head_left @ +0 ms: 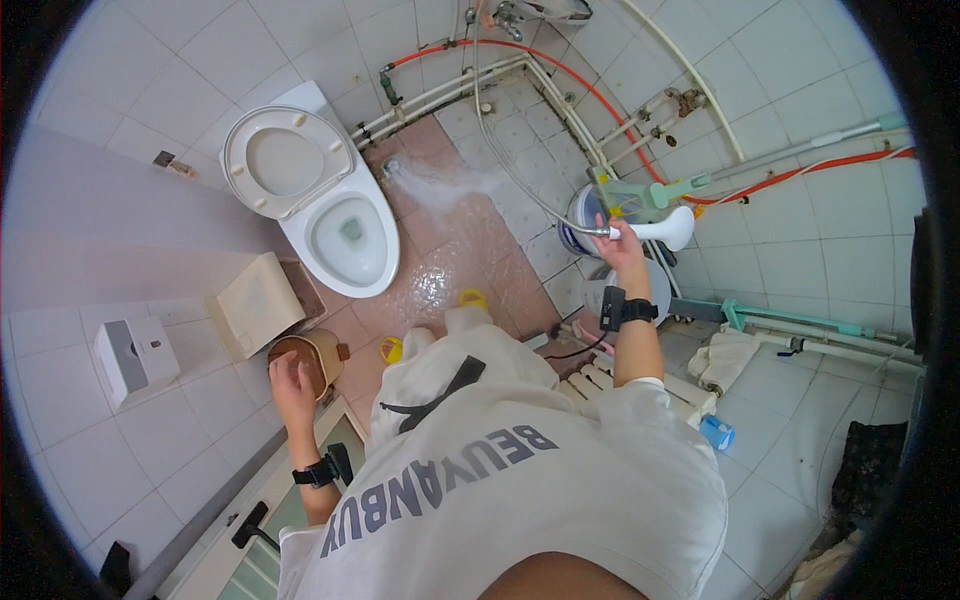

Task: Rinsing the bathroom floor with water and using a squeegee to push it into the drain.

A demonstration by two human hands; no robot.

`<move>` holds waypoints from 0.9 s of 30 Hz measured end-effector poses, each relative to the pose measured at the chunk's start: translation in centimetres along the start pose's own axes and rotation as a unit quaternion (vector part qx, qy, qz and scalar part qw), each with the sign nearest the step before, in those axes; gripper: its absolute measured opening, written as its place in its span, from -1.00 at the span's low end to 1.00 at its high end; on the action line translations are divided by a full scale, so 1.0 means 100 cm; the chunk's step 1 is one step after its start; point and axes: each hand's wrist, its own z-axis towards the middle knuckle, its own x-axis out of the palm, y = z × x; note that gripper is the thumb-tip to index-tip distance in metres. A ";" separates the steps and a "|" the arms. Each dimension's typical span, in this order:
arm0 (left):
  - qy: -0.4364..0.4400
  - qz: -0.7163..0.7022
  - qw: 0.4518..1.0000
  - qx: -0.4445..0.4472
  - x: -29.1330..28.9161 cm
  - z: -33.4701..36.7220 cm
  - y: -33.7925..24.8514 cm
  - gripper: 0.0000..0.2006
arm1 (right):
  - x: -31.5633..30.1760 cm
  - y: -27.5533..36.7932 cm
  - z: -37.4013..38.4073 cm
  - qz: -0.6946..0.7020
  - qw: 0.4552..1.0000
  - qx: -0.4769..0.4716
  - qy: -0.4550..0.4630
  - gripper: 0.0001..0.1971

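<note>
My right hand (624,250) is closed around the neck of a white shower head (660,230), out to the right. From its end a grey hose (515,178) runs up to the tap (507,18) on the far wall. My left hand (290,378) hangs over a brown trash bin (318,362), its fingers loosely apart and nothing in them. The bin's beige lid (255,305) stands raised. Ahead, the white toilet (382,255) has its seat and lid up. White foamy water (435,188) lies on the pink floor tiles (450,250) beside it.
A bucket (578,215) and a green-headed mop (655,192) are by the right wall. An orange hose (600,100) and pipes follow the walls. A slatted white stool (590,390) is at my right side, near a blue cup (717,432). A tissue box (138,355) hangs at left.
</note>
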 end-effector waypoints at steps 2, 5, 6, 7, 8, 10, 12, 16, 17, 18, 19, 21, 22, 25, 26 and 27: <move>-0.002 -0.016 1.000 -0.008 0.002 -0.001 0.004 -0.80 | 0.002 -0.006 -0.004 -0.012 1.000 0.009 0.004 -0.74; 0.004 -0.036 0.999 -0.033 0.002 0.000 0.006 -0.81 | 0.010 -0.019 -0.014 -0.031 0.999 0.014 0.004 -0.75; 0.004 -0.036 0.999 -0.034 0.001 0.000 0.006 -0.81 | 0.012 -0.022 -0.016 -0.037 0.999 0.011 -0.001 -0.75; 0.006 -0.035 0.999 -0.032 0.000 0.000 0.005 -0.81 | 0.011 -0.023 -0.014 -0.037 0.999 0.011 -0.001 -0.75; 0.008 -0.034 0.999 -0.030 0.000 0.001 0.005 -0.80 | 0.011 -0.025 -0.012 -0.024 1.000 0.014 -0.007 -0.73; 0.007 -0.034 0.999 -0.028 0.000 0.001 0.008 -0.80 | 0.010 -0.025 -0.008 -0.011 1.000 0.017 -0.012 -0.72; 0.005 -0.033 0.999 -0.027 0.000 0.001 0.010 -0.80 | 0.013 -0.024 -0.007 -0.048 0.999 -0.011 -0.006 -0.68; 0.006 -0.038 0.999 -0.032 0.000 0.000 0.015 -0.80 | 0.019 -0.011 0.002 -0.061 0.997 -0.042 -0.004 -0.68; 0.002 -0.039 0.999 -0.023 0.001 0.000 0.018 -0.80 | 0.019 -0.005 0.007 -0.059 0.997 -0.044 -0.003 -0.68; 0.002 -0.039 0.999 -0.024 0.002 -0.001 0.020 -0.80 | 0.018 0.002 0.011 -0.056 0.997 -0.047 -0.002 -0.67; 0.006 -0.042 0.999 -0.034 0.002 -0.001 0.021 -0.80 | 0.016 0.008 0.015 -0.057 0.997 -0.047 -0.001 -0.67; 0.009 -0.045 0.998 -0.047 0.003 -0.002 0.022 -0.80 | 0.020 0.018 0.014 -0.087 0.994 -0.056 0.022 -0.68; 0.011 -0.043 0.998 -0.049 0.003 -0.002 0.022 -0.80 | 0.021 0.024 0.013 -0.102 0.993 -0.062 0.024 -0.70; 0.022 -0.051 0.996 -0.071 0.000 -0.002 0.015 -0.80 | 0.023 0.038 0.013 -0.066 0.994 -0.080 0.011 -0.76; 0.031 -0.058 0.994 -0.091 -0.001 -0.002 0.012 -0.80 | 0.027 0.042 0.011 -0.065 0.994 -0.079 0.026 -0.75; 0.031 -0.059 0.994 -0.092 -0.001 -0.003 0.012 -0.80 | 0.031 0.044 0.008 -0.066 0.994 -0.079 0.026 -0.75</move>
